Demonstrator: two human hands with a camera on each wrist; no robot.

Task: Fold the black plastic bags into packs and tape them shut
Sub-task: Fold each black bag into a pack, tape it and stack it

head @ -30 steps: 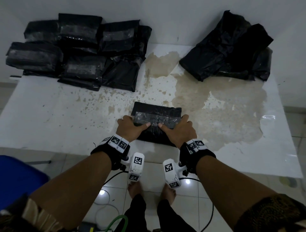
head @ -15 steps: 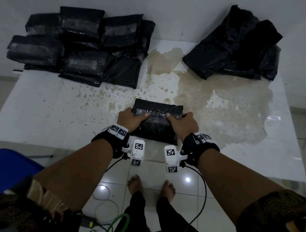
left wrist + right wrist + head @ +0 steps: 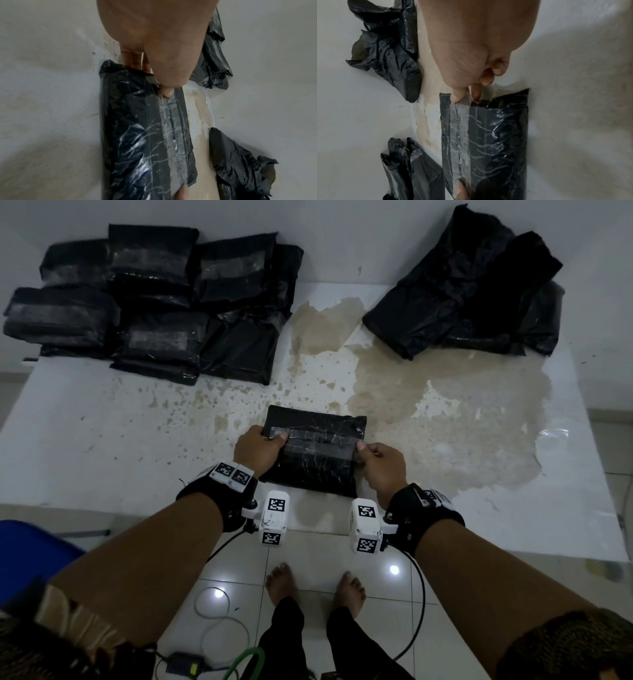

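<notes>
The black pack (image 3: 313,455) lies flat on the tabletop (image 3: 102,440) directly between your hands, close to the near edge, with clear tape (image 3: 318,440) running lengthwise across its top face from one hand to the other. Your left hand (image 3: 257,450) grasps the pack's left end, thumb laid on top of the tape and fingers curled around the edge; that hold likely anchors the pack so it cannot slide while the tape is worked. Your right hand (image 3: 383,470) pinches at the pack's right end, thumb and forefinger closed on the tape where it meets the edge, the other fingers curled clear of it. From the wrist views the tape looks wrinkled but stuck down along most of its length, so this seems to be the last pressing of the ends over the sides.

Beyond your left hand, far across the tabletop, the taped packs (image 3: 154,302) are stacked together, probably the finished ones kept out of the working space. Beyond your right hand, equally far, sits a loose heap of black plastic bags (image 3: 472,292), apparently the supply waiting to be folded. Between the two, past your fingertips, the tabletop's coating is worn to a tan patch (image 3: 445,405).
</notes>
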